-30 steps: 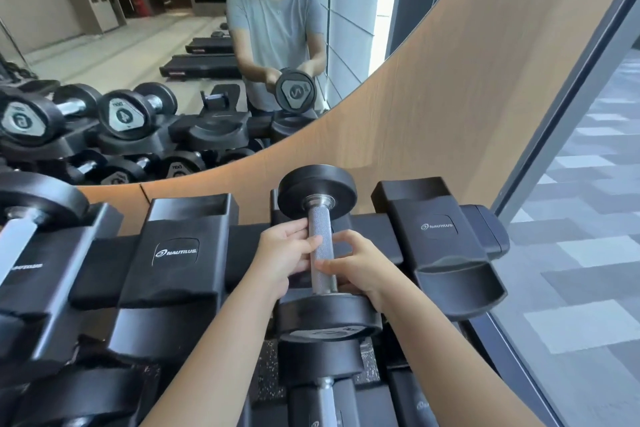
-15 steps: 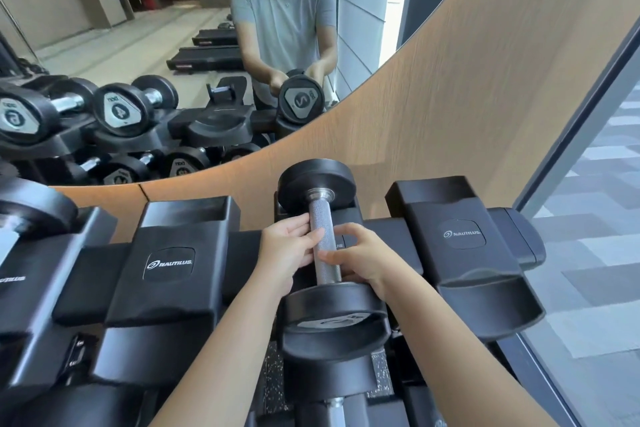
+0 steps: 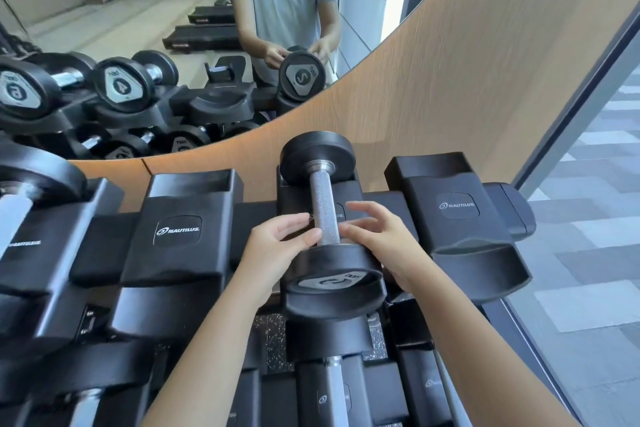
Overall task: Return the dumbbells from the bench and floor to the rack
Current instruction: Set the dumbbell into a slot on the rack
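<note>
One long black rack (image 3: 180,253) fills the lower part of the view, its padded cradles marked NAUTILUS running from left to right, with a lower tier of cradles and handles below. Behind it rises a curved wooden wall panel (image 3: 467,80), and above the panel's edge a large mirror (image 3: 104,10) reflects a person in a grey T-shirt, further dumbbells on the rack, and treadmills on a pale floor. To the right, a dark window frame stands beside grey patterned carpet (image 3: 588,253). A second dumbbell (image 3: 31,180) sits in the cradle at the far left, only partly in view. The task's dumbbell (image 3: 325,229) lies in a cradle of the top tier, just right of centre, its knurled metal handle pointing away from the camera, the far head resting near the wooden panel and the near head seated in the front cup. The left hand (image 3: 277,246) is open, fingers loosely extended, its fingertips at or just beside the handle near the front head. The right hand (image 3: 377,236) is likewise open on the other side, fingers spread and curved, gripping nothing.
</note>
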### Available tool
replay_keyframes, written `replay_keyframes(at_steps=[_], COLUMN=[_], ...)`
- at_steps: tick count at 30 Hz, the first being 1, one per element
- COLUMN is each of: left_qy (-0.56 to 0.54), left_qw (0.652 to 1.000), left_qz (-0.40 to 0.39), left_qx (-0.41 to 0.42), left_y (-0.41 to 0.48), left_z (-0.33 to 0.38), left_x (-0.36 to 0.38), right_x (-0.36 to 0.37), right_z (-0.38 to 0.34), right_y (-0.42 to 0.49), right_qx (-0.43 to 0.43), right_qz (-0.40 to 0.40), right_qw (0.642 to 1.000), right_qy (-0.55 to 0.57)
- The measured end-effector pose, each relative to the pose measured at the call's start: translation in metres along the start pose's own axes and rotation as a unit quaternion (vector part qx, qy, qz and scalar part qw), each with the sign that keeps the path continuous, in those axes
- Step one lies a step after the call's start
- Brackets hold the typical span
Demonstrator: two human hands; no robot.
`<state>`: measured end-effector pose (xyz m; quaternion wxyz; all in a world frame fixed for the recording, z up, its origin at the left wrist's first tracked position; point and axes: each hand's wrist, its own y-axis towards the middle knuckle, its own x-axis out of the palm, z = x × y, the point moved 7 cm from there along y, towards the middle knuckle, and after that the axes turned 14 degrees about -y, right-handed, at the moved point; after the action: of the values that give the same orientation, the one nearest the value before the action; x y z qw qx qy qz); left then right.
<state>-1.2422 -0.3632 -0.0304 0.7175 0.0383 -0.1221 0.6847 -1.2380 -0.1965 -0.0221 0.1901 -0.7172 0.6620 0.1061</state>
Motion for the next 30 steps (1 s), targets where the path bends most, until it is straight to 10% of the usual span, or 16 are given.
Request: replay_keyframes(at_steps=[14, 24, 30], left_qy=[0.154, -0.073, 0.039], left_qw=[0.974, 0.996, 0.995], left_qz=[-0.032, -0.012, -0.026], left_qx=[0.164, 0.056, 0.092], left_y=[-0.049, -0.052, -0.048], left_z=[0.006, -0.031, -0.016], left_x=[0.0, -0.017, -0.02], right_x=[-0.005, 0.003, 0.001], right_z=[0.008, -0.026, -0.027], right_y=[-0.058, -0.059, -0.058], right_qx=[-0.095, -0.145, -0.145], right_qz=[0.036, 0.101, 0.102], right_qw=[0.992, 0.938, 0.941], right_qy=[-0.08, -0.3, -0.288])
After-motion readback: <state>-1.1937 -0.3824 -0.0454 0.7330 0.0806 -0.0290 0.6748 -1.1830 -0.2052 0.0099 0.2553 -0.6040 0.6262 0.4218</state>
